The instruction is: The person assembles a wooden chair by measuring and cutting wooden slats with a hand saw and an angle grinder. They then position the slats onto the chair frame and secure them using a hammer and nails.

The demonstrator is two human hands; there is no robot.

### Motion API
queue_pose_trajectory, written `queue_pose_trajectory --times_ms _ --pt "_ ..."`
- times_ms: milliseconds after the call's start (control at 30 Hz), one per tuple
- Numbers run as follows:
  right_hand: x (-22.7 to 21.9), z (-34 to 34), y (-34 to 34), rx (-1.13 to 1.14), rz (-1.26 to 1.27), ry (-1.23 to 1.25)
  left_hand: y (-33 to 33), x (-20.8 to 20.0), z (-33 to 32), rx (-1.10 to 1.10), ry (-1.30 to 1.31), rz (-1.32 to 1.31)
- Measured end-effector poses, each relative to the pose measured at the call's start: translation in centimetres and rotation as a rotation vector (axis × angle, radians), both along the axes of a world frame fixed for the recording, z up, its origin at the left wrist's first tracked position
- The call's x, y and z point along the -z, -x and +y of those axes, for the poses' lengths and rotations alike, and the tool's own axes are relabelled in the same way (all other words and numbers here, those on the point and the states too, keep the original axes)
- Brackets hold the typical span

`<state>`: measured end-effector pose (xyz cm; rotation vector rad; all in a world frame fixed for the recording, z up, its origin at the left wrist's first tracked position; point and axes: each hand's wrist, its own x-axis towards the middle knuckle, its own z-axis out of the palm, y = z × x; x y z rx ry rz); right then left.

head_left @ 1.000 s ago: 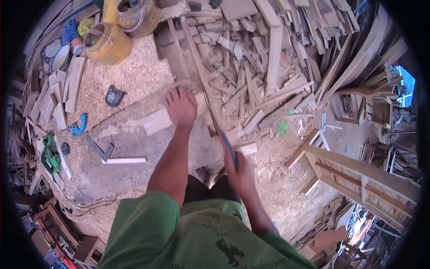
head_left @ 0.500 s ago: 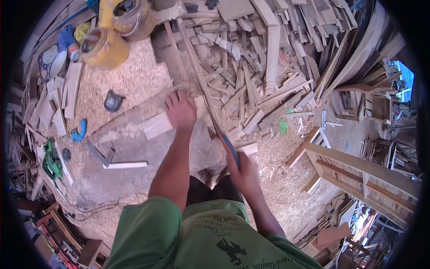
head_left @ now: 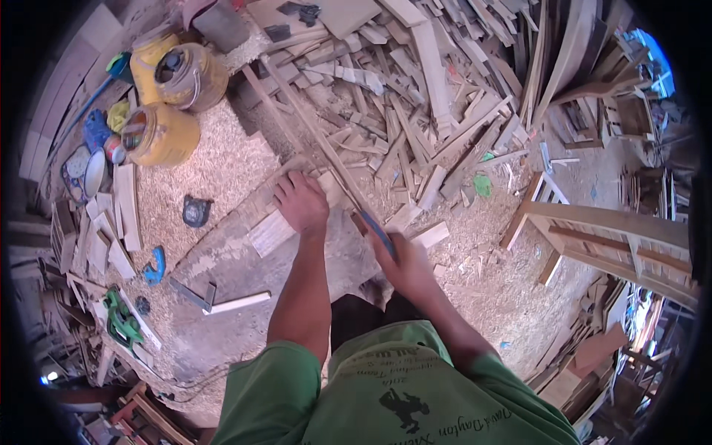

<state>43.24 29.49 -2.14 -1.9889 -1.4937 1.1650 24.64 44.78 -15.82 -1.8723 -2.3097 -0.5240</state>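
Note:
My left hand [head_left: 302,202] lies over a pale wooden board [head_left: 271,233], its fingers bent over the far side and holding it down on the grey work surface [head_left: 245,267]. My right hand [head_left: 406,263] is closed round the blue handle of a handsaw [head_left: 378,233]. The saw's narrow blade slants away from me, up and to the left, beside the board's right end. Motion slightly blurs the right hand, and whether the teeth sit in the wood cannot be made out. An L-shaped dark tool [head_left: 194,294] and a pale wood strip [head_left: 239,302] lie nearer me on the left.
A heap of wood offcuts [head_left: 400,126] fills the far side. Yellow buckets [head_left: 165,137] stand far left, above a dark crumpled thing [head_left: 196,211], a curved blue piece [head_left: 154,267] and a green power tool [head_left: 122,317]. A slatted wooden frame [head_left: 615,230] is at right.
My right hand has pushed the saw forward, closer to the board. The left hand stays on the board. The whole view has turned a little, shifting the surroundings.

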Motion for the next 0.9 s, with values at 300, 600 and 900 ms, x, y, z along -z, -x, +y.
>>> queue_pose_trajectory --times_ms 300,600,900 --pt "0.2 -1.6 -0.4 0.071 0.017 0.058 -0.5 -0.3 -0.3 0.015 0.021 0.003" --pt "-5.8 -8.8 -3.0 0.08 0.057 0.136 1.5 0.5 -0.4 0.002 -0.037 0.073" --pt "6.8 -0.9 0.0 0.044 -0.023 -0.059 -0.6 0.2 -1.4 0.041 0.062 0.044"
